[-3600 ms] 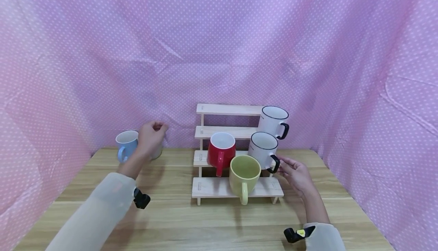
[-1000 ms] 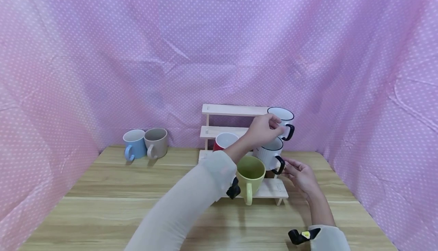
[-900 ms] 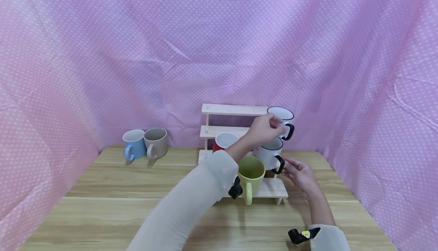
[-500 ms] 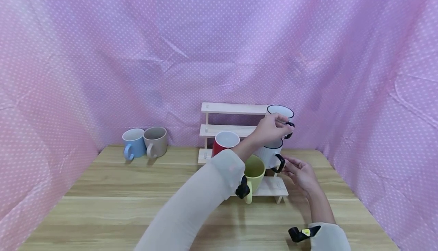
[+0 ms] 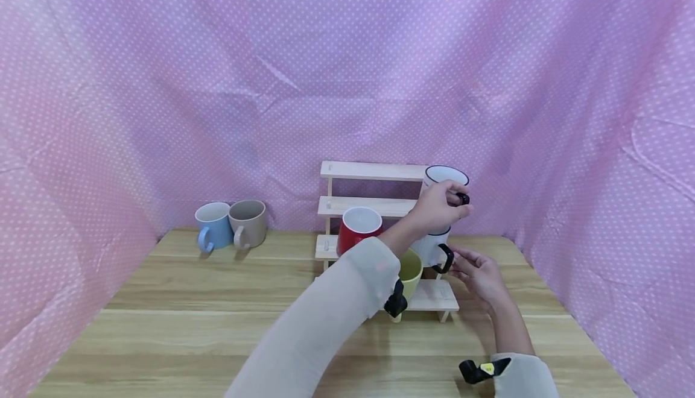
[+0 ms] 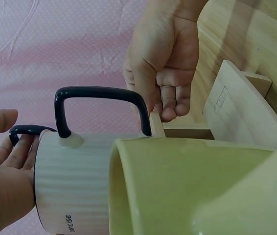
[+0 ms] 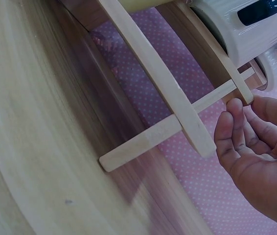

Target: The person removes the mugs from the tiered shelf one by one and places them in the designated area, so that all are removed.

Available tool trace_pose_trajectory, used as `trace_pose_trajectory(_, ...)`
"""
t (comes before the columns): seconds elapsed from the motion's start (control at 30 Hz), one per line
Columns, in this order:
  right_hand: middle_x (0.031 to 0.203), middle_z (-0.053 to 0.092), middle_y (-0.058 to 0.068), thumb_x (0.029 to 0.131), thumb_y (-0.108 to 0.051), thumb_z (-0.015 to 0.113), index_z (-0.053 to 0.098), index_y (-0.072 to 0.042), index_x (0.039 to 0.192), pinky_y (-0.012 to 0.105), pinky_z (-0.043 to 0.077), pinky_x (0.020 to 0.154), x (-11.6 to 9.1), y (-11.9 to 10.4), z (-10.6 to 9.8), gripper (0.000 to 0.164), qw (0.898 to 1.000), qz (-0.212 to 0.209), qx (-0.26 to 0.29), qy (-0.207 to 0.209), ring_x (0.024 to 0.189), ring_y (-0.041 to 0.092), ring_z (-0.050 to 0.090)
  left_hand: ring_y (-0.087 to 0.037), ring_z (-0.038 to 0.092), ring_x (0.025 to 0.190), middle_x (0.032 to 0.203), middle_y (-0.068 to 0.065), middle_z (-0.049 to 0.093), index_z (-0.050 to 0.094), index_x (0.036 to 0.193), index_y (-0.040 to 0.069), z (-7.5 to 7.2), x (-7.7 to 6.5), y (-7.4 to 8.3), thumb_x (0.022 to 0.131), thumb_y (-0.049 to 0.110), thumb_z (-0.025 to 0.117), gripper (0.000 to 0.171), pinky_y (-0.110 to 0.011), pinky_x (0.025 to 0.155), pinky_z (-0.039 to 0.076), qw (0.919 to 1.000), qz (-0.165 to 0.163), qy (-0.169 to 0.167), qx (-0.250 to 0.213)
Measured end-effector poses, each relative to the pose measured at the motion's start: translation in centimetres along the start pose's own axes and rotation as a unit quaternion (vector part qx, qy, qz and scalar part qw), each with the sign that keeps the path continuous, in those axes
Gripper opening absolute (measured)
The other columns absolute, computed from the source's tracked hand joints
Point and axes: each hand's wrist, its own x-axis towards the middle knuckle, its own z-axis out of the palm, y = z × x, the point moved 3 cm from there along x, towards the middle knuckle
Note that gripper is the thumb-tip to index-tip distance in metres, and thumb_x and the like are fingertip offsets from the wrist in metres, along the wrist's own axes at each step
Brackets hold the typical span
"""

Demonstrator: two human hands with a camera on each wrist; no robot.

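In the head view, my left hand [image 5: 437, 206] reaches over the stand to the upper white mug [image 5: 446, 175]. Its thumb and fingers lie around that mug's black handle [image 5: 463, 198], the thumb apart from it in the left wrist view. A second white mug [image 5: 431, 250], ribbed and black-handled, stands one step lower, partly behind my left hand. My right hand [image 5: 480, 277] pinches the end of a shelf of the stepped wooden stand [image 7: 246, 95] between thumb and fingertips. A red mug [image 5: 361, 229] and a yellow-green mug [image 6: 192, 181] stand on the lower steps, partly covered by my left arm.
At the back left of the wooden table [image 5: 163, 325], a light blue mug [image 5: 217, 229] and a grey-beige mug [image 5: 250, 224] stand side by side. Pink dotted cloth [image 5: 347, 84] hangs behind and at both sides. The top shelf [image 5: 374, 170] runs left of the upper white mug.
My left hand has come from the grey-beige mug to the upper white mug, then shifted slightly right towards its handle. My right hand stays at the stand's right side.
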Motion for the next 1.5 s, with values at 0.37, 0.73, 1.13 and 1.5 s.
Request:
trace_pose_trajectory(0.37, 0.103, 0.074, -0.001, 0.106, -0.004, 0.053, 0.068, -0.015, 0.113, 0.026, 0.059, 0.083, 0.18, -0.03, -0.14, 0.020, 1.000, -0.007, -0.008, -0.019, 0.088, 0.012, 0.069, -0.008, 0.068, 0.078, 0.098, 0.000, 0.070, 0.067, 0.121, 0.013, 0.40, 0.29, 0.36, 0.091, 0.007, 0.078, 0.032, -0.019, 0.068, 0.057, 0.9995, -0.008, 0.008, -0.030)
trace_pose_trajectory(0.73, 0.102, 0.074, -0.001, 0.106, -0.004, 0.053, 0.066, -0.009, 0.116, 0.025, 0.059, 0.082, 0.23, -0.10, -0.12, 0.017, 1.000, -0.008, -0.007, -0.013, 0.088, 0.012, 0.069, -0.014, 0.070, 0.081, 0.096, -0.002, 0.066, 0.065, 0.123, 0.008, 0.54, 0.19, 0.39, 0.094, 0.002, 0.073, 0.031, -0.032, 0.077, 0.063, 0.9926, -0.019, 0.011, -0.119)
trace_pose_trajectory(1.13, 0.104, 0.073, -0.002, 0.106, -0.005, 0.053, 0.067, -0.010, 0.117, 0.025, 0.059, 0.083, 0.13, -0.05, -0.21, 0.018, 1.000, -0.008, -0.012, -0.014, 0.089, 0.013, 0.069, -0.016, 0.073, 0.088, 0.099, 0.000, 0.070, 0.070, 0.119, 0.013, 0.80, -0.02, 0.40, 0.099, 0.007, 0.069, 0.021, -0.031, 0.073, 0.063, 0.9774, -0.034, 0.066, -0.198)
trace_pose_trajectory(1.5, 0.102, 0.074, -0.001, 0.106, -0.006, 0.055, 0.071, -0.017, 0.111, 0.026, 0.060, 0.083, 0.29, 0.42, -0.39, 0.020, 1.000, -0.005, -0.010, -0.015, 0.088, 0.012, 0.070, -0.011, 0.071, 0.082, 0.092, 0.001, 0.068, 0.073, 0.119, 0.009, 0.40, -0.35, 0.09, 0.099, 0.006, 0.068, 0.021, -0.036, 0.073, 0.064, 0.9644, -0.047, 0.095, -0.242)
